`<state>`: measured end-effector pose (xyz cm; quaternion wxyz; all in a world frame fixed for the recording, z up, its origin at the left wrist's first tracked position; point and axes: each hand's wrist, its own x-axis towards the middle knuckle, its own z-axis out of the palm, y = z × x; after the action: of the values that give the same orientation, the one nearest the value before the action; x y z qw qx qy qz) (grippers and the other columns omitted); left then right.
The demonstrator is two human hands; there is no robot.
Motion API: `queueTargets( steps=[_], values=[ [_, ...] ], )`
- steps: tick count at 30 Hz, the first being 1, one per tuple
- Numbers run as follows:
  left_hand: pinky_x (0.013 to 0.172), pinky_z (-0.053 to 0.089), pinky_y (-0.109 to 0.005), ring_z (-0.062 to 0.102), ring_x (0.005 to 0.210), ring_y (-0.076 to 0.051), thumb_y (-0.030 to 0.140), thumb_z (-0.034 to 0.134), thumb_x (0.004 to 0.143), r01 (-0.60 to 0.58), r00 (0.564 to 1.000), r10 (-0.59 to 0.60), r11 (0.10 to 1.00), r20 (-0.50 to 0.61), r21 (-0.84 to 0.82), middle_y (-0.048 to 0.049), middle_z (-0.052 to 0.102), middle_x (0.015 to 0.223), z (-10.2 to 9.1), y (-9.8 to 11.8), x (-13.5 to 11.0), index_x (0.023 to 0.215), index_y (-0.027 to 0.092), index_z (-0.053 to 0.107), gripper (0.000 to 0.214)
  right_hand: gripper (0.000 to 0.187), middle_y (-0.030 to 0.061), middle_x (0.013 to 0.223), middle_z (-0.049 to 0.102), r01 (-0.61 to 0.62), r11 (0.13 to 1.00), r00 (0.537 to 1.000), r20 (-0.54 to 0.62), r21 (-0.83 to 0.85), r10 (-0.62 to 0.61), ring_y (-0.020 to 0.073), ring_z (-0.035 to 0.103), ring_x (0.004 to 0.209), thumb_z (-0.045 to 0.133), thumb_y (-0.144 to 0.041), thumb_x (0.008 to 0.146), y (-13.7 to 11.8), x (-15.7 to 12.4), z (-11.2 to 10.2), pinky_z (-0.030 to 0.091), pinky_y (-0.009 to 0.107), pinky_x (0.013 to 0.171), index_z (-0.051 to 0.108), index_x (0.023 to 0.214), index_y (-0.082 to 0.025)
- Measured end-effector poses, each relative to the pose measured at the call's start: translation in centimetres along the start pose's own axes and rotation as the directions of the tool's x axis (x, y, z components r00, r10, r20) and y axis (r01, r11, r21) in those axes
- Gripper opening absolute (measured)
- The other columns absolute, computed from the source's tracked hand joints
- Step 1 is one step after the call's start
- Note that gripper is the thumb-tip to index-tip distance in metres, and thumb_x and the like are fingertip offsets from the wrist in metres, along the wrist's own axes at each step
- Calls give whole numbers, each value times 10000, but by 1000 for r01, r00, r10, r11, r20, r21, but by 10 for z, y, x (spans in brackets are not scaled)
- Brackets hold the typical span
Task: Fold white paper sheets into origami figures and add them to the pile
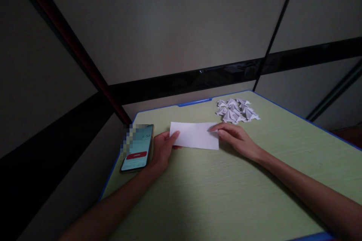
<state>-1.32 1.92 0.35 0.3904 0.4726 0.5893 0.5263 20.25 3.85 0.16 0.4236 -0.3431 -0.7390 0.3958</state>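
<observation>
A white rectangular sheet of paper [195,135] is held between both hands over the table, its long side running left to right. My left hand [163,148] grips the paper's left end, thumb on top and fingers underneath. At the right end, my right hand [236,139] is closed on the edge, with the index finger over the upper face and the thumb beside it. Behind the right hand sit several folded white paper figures [234,111], grouped close together.
A phone [137,148] with a lit screen lies on the table left of my left hand. The light green table [198,192] has a blue edge and a blue strip [195,102] at the back. Grey panels [169,26] with a black band [169,83] stand right behind it.
</observation>
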Motion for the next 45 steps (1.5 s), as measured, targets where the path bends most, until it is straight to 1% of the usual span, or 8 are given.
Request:
queueTargets(
  steps=[11,17,21,26,29,34,38,45],
  values=[
    [412,263,-182,404,460,-84,290,556,619,-100,980,64,977,188,187,26,487,490,2,-5,1,562,94,565,204,72,35,761,523,171,974,985,34,-145,-168,133,496,689,560,-197,710,4,0,0,408,278,610,628,729,-182],
    [432,274,-182,388,475,-81,268,509,659,-223,946,147,942,288,251,29,461,499,6,-8,-4,571,94,571,204,36,54,1018,441,295,925,955,64,-241,-288,197,405,994,621,-207,668,-8,-5,9,334,375,837,654,655,-205],
    [428,266,-177,383,467,-76,224,534,643,-284,912,173,920,371,270,30,466,478,10,-4,-15,580,89,607,166,31,65,1106,427,247,961,965,126,-128,-231,207,385,1059,625,-196,664,-16,-7,20,341,367,849,643,643,-182],
    [437,269,-174,408,472,-74,173,533,642,-374,816,194,895,544,243,27,486,469,15,-4,-30,585,91,633,141,37,63,866,514,203,979,967,163,-29,-196,137,514,785,626,-168,656,-16,-7,28,413,286,696,622,634,-139],
    [469,316,-175,466,519,-90,115,537,602,-322,844,189,927,502,191,9,564,546,17,-7,-33,649,101,651,123,75,39,718,529,152,987,976,169,-61,-140,114,520,658,594,-177,681,-14,-7,28,405,248,594,608,627,-126],
    [484,368,-186,524,547,-114,101,525,568,-23,908,15,1000,419,13,-16,604,570,20,-9,-25,746,93,650,217,140,22,625,535,41,987,997,64,-156,-32,112,493,593,570,-226,687,-14,-6,27,377,237,549,564,586,-130],
    [459,350,-179,492,492,-91,200,532,619,32,943,-16,999,331,-43,-8,580,521,19,-6,-21,658,96,637,152,152,13,574,526,-48,982,999,8,-184,50,107,461,546,561,-250,679,-14,-6,26,354,223,502,534,587,-133],
    [525,398,-228,528,524,-115,462,493,676,113,925,-56,985,375,-134,-53,602,573,16,-7,-21,687,83,627,403,178,-6,525,495,-98,974,995,-27,-203,95,91,420,487,558,-284,665,-12,-7,27,327,203,446,510,569,-142]
  ],
)
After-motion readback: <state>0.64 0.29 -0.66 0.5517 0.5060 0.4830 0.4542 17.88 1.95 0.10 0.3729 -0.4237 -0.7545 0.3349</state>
